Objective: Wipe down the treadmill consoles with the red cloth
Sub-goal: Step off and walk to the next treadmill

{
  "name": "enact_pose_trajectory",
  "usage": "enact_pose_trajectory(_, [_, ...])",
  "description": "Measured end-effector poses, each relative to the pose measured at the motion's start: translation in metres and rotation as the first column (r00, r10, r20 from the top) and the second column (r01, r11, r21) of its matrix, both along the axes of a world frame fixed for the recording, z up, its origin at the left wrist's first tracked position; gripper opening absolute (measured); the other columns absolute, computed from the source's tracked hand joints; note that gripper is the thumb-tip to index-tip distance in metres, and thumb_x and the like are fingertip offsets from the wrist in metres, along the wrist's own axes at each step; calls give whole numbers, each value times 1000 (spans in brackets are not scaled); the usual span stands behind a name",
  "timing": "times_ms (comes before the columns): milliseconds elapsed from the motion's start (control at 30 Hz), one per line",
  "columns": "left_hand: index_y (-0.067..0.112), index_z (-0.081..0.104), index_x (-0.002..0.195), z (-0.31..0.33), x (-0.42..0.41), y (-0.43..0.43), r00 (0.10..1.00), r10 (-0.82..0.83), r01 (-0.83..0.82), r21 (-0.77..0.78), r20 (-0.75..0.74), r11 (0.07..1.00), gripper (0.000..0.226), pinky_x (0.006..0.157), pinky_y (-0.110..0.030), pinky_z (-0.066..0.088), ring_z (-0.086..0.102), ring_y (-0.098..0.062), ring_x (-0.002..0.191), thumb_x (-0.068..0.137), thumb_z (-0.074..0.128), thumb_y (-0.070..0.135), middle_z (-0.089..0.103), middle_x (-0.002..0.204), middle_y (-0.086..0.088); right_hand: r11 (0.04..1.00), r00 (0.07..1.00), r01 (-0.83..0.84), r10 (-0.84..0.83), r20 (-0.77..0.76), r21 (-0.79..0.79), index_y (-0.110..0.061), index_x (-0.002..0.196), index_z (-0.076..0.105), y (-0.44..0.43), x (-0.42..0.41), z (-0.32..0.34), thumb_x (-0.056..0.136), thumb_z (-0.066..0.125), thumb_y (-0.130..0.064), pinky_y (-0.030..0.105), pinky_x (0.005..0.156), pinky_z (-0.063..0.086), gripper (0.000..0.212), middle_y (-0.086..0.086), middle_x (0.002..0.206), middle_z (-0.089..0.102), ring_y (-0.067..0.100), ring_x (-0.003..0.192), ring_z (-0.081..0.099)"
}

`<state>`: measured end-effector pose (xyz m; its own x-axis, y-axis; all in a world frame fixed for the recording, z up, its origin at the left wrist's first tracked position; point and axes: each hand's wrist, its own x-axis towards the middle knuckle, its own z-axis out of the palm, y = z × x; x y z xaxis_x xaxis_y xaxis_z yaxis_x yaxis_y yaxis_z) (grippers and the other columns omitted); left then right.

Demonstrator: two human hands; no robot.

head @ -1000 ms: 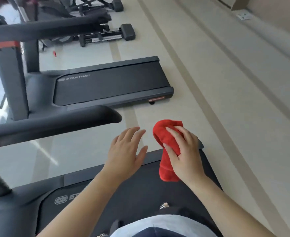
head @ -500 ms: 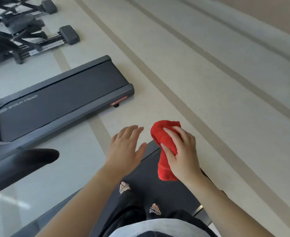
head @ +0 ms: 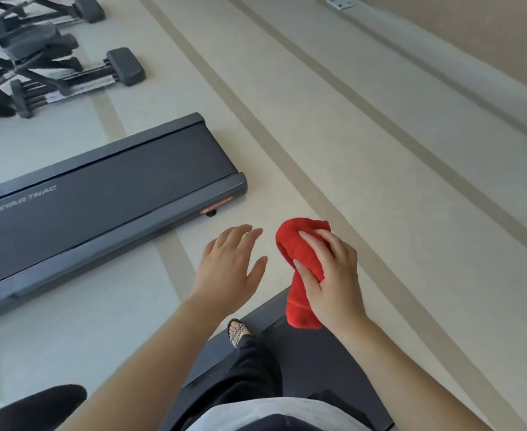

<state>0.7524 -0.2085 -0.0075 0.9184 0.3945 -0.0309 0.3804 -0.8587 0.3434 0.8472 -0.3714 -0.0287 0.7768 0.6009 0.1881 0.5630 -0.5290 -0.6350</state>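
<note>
Swinging further away from the machines, the head camera is now taking in more of the pale floor point(head: 364, 157), and the dark handrail that was crossing the left side half a second ago is reduced to a rounded black tip point(head: 38, 405) at the bottom left corner of the frame. Both hands are holding much the same pose as before. The right hand point(head: 333, 275) is clamped around the red cloth point(head: 299, 259), which is bunched into a roll and sticking out above and below the fist, hanging in the air above the end of the near treadmill deck point(head: 302, 353). The left hand point(head: 228, 269) is hovering just beside it, fingers spread and gripping nothing, the two hands staying apart. A sandalled foot point(head: 237, 331) is stepping off the left edge of that deck onto the floor, with a black trouser leg point(head: 249, 368) trailing behind it. A second treadmill point(head: 100, 197), marked STAR TRAC, is lying across the left side, and further exercise machines point(head: 38, 63) are standing beyond it toward the top left corner. Darker stripes are running diagonally along the floor toward a beige wall point(head: 473, 35) at the top right. No console is showing in this view.
</note>
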Motion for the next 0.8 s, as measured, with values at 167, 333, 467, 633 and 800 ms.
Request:
enact_pose_trajectory(167, [24, 38, 137, 8, 39, 75, 1000, 18, -18, 0, -15, 1000, 47, 108, -40, 26, 35, -20, 131, 94, 39, 42, 42, 142, 3, 999, 999, -31, 31, 10, 14, -29, 131, 50, 82, 45, 9, 90, 40, -47, 48, 97, 45, 46, -3, 138, 45, 24, 122, 38])
enact_pose_trajectory(333, [22, 43, 134, 22, 69, 130, 999, 35, -36, 13, 36, 999, 45, 106, -42, 30, 39, -21, 129, 93, 44, 40, 47, 138, 2, 998, 998, -61, 60, 32, 23, -31, 133, 48, 144, 76, 16, 91, 41, -47, 46, 98, 45, 45, -4, 139, 43, 21, 124, 37])
enact_pose_trajectory(467, [22, 44, 133, 23, 80, 161, 994, 90, -90, -2, 58, 996, 44, 106, -44, 31, 40, -21, 129, 93, 43, 40, 47, 138, 2, 994, 992, -110, 108, 60, 27, -33, 133, 46, 184, 94, 17, 91, 43, -47, 44, 98, 45, 44, -5, 139, 44, 21, 124, 37])
enact_pose_trajectory(633, [18, 51, 127, 10, 95, 205, 979, 170, -175, 39, 116, 984, 47, 98, -43, 39, 49, -24, 120, 87, 42, 41, 54, 130, -1, 980, 980, -191, 187, 74, 48, -33, 132, 47, 237, 124, 7, 90, 41, -45, 42, 99, 42, 44, -7, 139, 42, 21, 123, 36])
enact_pose_trajectory(800, [17, 48, 131, -20, 123, 261, 956, 252, -264, 72, 148, 962, 45, 101, -45, 35, 44, -24, 125, 91, 47, 37, 51, 134, -2, 958, 961, -267, 257, 98, 105, -29, 131, 49, 301, 166, -26, 90, 44, -41, 39, 100, 39, 43, -6, 137, 44, 22, 121, 38])
